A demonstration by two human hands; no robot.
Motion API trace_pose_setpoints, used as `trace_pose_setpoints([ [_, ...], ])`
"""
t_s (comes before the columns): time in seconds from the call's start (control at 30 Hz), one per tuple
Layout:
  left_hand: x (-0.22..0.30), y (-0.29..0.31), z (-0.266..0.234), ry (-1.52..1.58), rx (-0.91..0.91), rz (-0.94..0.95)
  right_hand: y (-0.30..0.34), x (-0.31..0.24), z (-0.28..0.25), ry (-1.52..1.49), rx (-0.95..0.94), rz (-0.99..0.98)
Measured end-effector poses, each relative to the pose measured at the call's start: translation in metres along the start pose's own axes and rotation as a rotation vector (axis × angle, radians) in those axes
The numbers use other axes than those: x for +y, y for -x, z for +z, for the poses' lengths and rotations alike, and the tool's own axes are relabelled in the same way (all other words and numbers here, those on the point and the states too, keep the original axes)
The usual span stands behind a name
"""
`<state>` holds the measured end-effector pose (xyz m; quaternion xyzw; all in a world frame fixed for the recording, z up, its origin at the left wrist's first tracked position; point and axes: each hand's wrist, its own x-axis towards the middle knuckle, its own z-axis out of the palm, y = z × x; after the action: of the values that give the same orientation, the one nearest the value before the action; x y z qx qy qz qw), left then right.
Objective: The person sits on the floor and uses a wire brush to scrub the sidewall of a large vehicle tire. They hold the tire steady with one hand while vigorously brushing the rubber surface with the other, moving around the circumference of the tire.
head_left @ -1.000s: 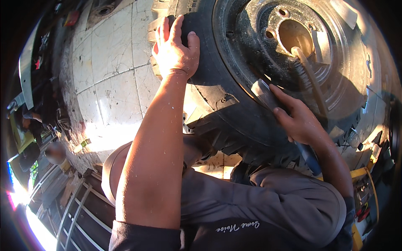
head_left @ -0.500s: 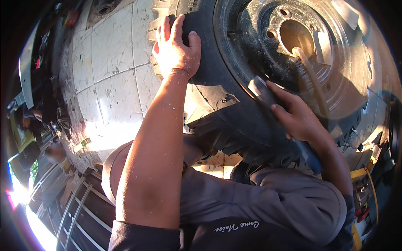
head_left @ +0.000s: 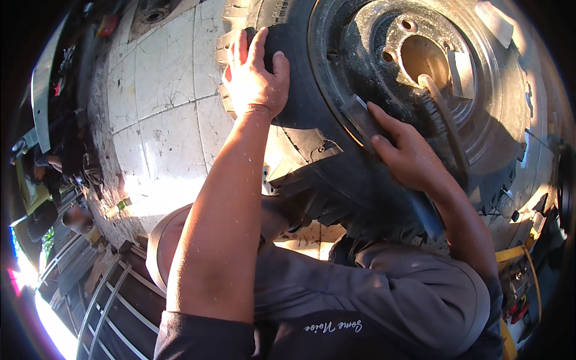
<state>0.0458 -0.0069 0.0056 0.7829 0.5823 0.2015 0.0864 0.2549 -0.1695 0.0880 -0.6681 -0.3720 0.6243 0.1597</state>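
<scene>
A large black tyre with chunky tread lies on its side around a dusty steel wheel rim. My left hand rests open on the tyre's left shoulder, fingers apart near the tread. In my right hand is a long, flat, dark tire lever, its bright tip close to the rim's lower left edge; blur hides whether it touches. A second bar, curved at one end, leans across the rim beside the centre hole.
Cracked pale floor tiles lie left of the tyre. Metal rods and clutter fill the lower left. At the lower right stands a yellow frame. My bent leg is close below the tyre.
My right hand and the tire lever have shifted left and slightly up along the rim's edge. My left hand stays on the tyre; the whole view has moved slightly.
</scene>
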Motion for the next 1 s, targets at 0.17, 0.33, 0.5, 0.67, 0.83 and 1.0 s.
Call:
trace_pose_setpoints([
  [0.17, -0.002, 0.001, 0.000, -0.035, 0.000, -0.001, 0.010, -0.001, -0.006, -0.001, -0.055, 0.051],
  [0.33, -0.002, 0.000, -0.002, -0.089, -0.025, -0.011, -0.002, 0.008, -0.003, 0.030, 0.014, -0.108],
  [0.5, -0.004, 0.002, 0.001, -0.098, -0.005, 0.009, 0.004, -0.004, -0.004, 0.125, -0.027, 0.020],
  [0.67, -0.002, -0.001, 0.001, -0.081, -0.006, 0.000, -0.009, 0.018, -0.001, 0.157, 0.058, -0.146],
  [0.83, -0.001, -0.001, 0.001, -0.082, 0.007, 0.011, -0.006, 0.016, 0.001, 0.106, 0.026, -0.101],
  [1.0, -0.005, -0.002, 0.001, -0.118, 0.014, 0.019, -0.003, 0.007, -0.003, 0.146, 0.024, -0.077],
])
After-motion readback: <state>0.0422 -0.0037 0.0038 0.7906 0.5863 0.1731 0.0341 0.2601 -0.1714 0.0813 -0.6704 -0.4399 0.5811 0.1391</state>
